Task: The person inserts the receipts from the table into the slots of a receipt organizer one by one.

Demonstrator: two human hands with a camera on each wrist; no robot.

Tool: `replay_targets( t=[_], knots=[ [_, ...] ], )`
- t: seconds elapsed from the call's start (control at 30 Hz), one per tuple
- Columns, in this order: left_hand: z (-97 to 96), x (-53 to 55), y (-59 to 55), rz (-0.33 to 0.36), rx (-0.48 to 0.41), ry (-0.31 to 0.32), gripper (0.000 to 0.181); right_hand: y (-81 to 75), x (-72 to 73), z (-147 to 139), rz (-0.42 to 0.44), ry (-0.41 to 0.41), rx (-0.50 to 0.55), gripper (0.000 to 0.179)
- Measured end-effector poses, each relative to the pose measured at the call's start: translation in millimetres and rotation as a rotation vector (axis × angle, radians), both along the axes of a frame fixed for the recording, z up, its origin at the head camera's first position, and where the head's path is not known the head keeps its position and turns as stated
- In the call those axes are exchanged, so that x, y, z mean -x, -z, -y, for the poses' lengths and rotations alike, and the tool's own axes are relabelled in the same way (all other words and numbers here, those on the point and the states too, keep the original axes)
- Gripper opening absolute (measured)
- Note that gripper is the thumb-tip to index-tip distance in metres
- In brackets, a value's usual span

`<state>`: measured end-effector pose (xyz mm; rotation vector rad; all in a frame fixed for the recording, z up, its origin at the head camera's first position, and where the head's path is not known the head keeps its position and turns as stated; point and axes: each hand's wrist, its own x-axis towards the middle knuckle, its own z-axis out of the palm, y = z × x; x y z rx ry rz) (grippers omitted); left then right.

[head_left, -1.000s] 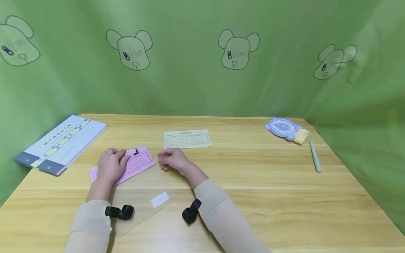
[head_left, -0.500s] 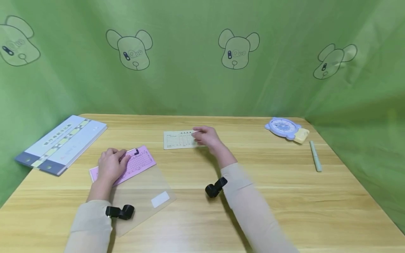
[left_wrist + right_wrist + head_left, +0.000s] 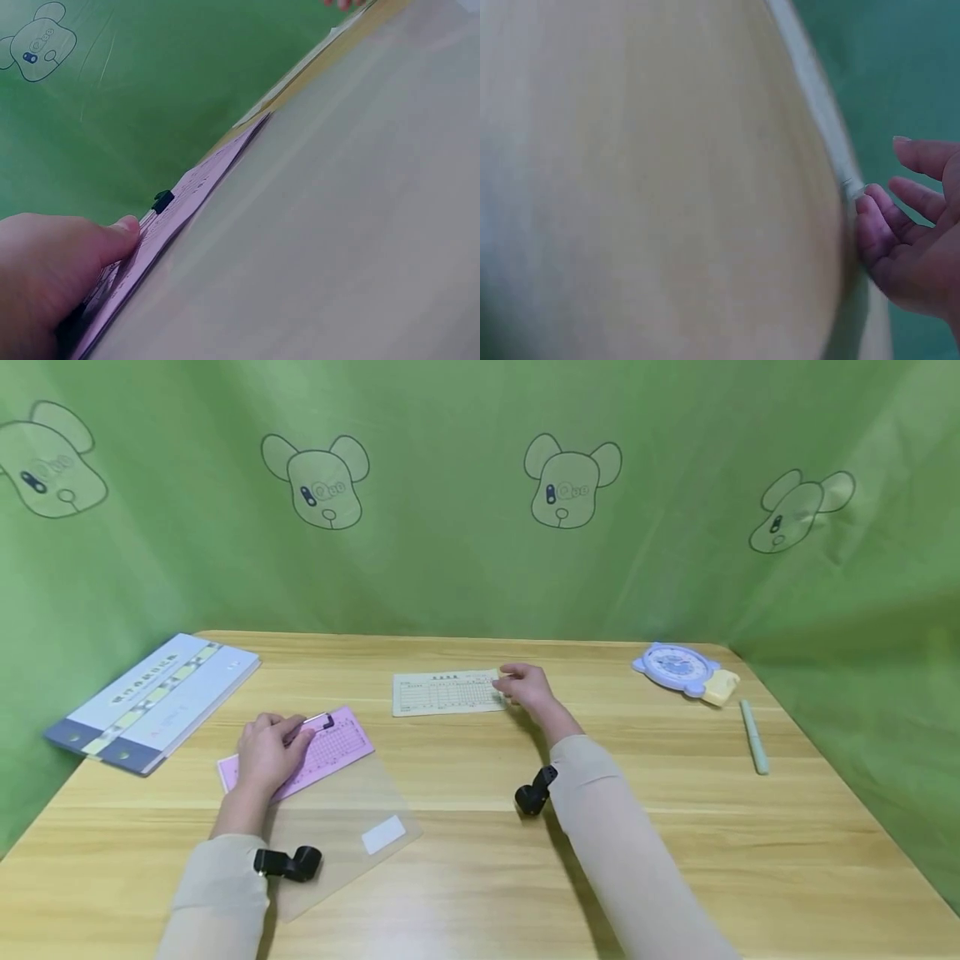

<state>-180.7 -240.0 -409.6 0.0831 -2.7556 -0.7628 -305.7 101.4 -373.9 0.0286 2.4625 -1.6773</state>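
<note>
A pink printed form pad (image 3: 337,747) lies aslant on a translucent sheet (image 3: 337,827) with a white label. Across the pad's upper part runs a metal clip with black ends (image 3: 328,721). My left hand (image 3: 268,750) rests over the pad, its thumb and fingers pinching the clip. In the left wrist view, the thumb (image 3: 124,229) lies beside the clip over the pink paper. Farther back is a pale green printed slip (image 3: 446,695). My right hand (image 3: 528,687) reaches its right end, fingers loosely bent and fingertips at the paper's edge; whether they touch is unclear.
A blue-and-white binder (image 3: 153,702) lies at the table's left edge. At the back right are a round blue bear-shaped object (image 3: 677,667), a small cream-coloured block (image 3: 721,687) and a pale green pen (image 3: 753,737). Green curtain (image 3: 450,568) borders the wooden table.
My right hand has moved from beside the pink pad, over the pale slip, to its right end. My left hand has stayed on the clip. The head view has shifted slightly.
</note>
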Motion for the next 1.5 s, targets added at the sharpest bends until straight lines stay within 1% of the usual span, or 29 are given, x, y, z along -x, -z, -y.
replay_targets(
  t=[0.17,0.27,0.43,0.53,0.67,0.8,0.9,1.07,1.3,1.5],
  knots=[
    [0.2,0.6,-0.4,0.003,-0.017,0.001,0.038,14.8,1.5,0,-0.049,0.06,-0.111,0.04],
    [0.6,1.1,0.0,0.0,-0.024,0.002,0.039,18.9,2.0,1,-0.068,0.08,-0.164,0.04],
    [0.3,0.7,1.2,0.006,-0.031,0.001,0.039,16.8,-2.9,3,-0.086,0.058,-0.211,0.047],
    [0.0,0.2,1.7,0.012,-0.034,-0.002,0.039,17.3,-5.4,6,-0.14,0.01,-0.293,0.051],
    [0.1,0.1,2.2,0.006,-0.035,-0.005,0.039,21.0,-6.0,9,-0.215,-0.052,-0.437,0.056],
    [0.1,0.2,2.5,0.004,-0.036,-0.005,0.039,24.2,-5.0,11,-0.224,-0.063,-0.518,0.06],
    [-0.1,0.6,2.8,0.006,-0.034,-0.006,0.039,25.8,-3.5,10,-0.212,-0.063,-0.552,0.063],
    [-0.1,1.1,2.6,0.007,-0.032,-0.006,0.038,25.5,-2.6,10,-0.202,-0.065,-0.58,0.062],
    [0.5,1.5,2.4,0.01,-0.032,-0.007,0.038,22.4,-5.8,13,-0.211,-0.053,-0.565,0.056],
    [0.7,1.4,2.7,0.008,-0.032,-0.007,0.038,25.5,-8.7,14,-0.243,-0.025,-0.543,0.048]
  ],
)
